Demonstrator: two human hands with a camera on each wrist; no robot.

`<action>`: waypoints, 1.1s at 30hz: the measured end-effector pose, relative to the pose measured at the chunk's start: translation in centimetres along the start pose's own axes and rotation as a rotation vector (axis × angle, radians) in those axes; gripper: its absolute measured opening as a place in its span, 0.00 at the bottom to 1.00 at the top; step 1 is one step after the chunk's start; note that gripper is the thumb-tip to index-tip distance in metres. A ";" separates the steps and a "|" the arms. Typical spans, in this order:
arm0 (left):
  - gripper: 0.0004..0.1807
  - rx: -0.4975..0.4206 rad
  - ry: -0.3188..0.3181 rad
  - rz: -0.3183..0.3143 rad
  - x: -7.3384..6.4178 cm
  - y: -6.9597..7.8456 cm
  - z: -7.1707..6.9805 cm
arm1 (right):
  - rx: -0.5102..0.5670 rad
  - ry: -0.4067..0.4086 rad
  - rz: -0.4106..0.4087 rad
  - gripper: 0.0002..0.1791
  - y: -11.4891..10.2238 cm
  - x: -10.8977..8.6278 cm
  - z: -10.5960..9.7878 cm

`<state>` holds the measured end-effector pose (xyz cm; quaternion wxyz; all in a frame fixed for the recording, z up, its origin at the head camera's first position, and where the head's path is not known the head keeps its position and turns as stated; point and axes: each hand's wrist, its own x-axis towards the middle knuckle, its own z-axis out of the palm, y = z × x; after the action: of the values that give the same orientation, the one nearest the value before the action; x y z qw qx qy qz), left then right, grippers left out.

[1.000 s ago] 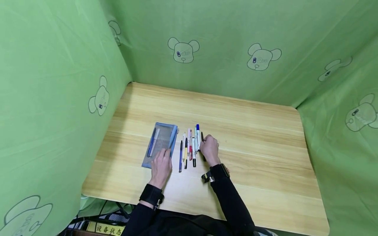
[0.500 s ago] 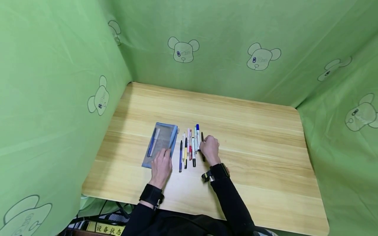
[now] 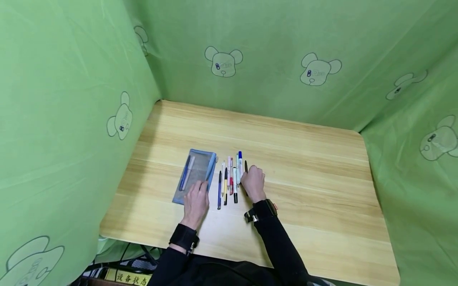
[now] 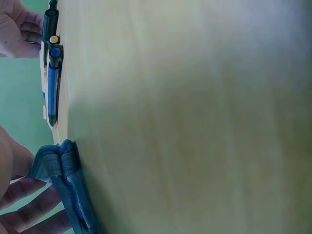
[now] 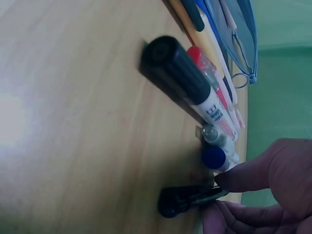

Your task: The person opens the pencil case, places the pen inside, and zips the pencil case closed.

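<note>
In the head view, my left hand [image 3: 195,203] lies on the near part of a blue mesh pencil case [image 3: 201,167] with two pens visible inside. The left wrist view has its thumb and fingers around the case's raised blue edge [image 4: 68,170]. To the right, my right hand [image 3: 253,183] pinches a slim black pen [image 5: 180,199] between thumb and fingers, low at the table. Beside it several pens and markers lie side by side, among them a blue-capped marker [image 3: 240,159], a black-capped marker [image 5: 168,63], a red pen [image 3: 231,180] and a blue pen [image 3: 219,190].
A light wooden table [image 3: 307,167] carries everything. Green cloth [image 3: 264,35] with bear heads hangs along the back and both sides. Cables and a yellow label [image 3: 129,277] show below the front left edge.
The right hand has shifted slightly, covering more of the black pen's near end. My left hand keeps its place on the pencil case, and the row of pens has not moved.
</note>
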<state>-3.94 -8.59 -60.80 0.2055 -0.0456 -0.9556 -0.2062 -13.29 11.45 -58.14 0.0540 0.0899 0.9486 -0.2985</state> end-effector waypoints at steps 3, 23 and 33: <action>0.12 -0.001 0.002 -0.001 -0.1 -0.1 0.0 | -0.017 0.015 0.003 0.21 0.0 0.0 0.0; 0.12 -0.009 0.009 -0.015 -0.1 -0.1 0.1 | -0.051 -0.111 0.113 0.17 -0.8 0.2 -0.3; 0.11 -0.016 0.008 -0.012 -0.1 -0.1 0.0 | 0.002 -0.105 0.115 0.18 -1.2 0.1 -0.8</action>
<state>-3.89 -8.72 -60.87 0.2076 -0.0408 -0.9534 -0.2150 -13.70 10.99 -56.81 0.1207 0.1288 0.9375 -0.2999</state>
